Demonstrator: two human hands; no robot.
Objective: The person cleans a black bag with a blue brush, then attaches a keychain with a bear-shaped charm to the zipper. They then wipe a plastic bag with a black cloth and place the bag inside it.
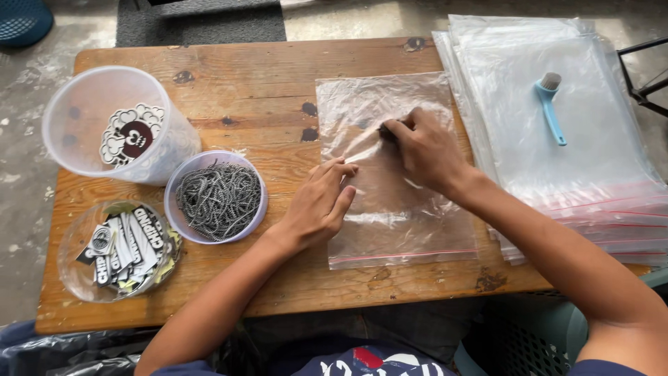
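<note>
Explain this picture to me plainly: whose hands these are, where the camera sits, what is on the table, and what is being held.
There is no machine here. A person's two bare hands are seen from a camera on their head, looking down at a wooden table.

The left hand rests flat on the edge of a clear zip bag. The right hand presses on the bag, pinching something small and dark; I cannot tell what.

At the left stand a clear tub, a bowl of metal chains and a dish of printed tags. At the right lies a stack of bags with a blue brush on top.
</note>
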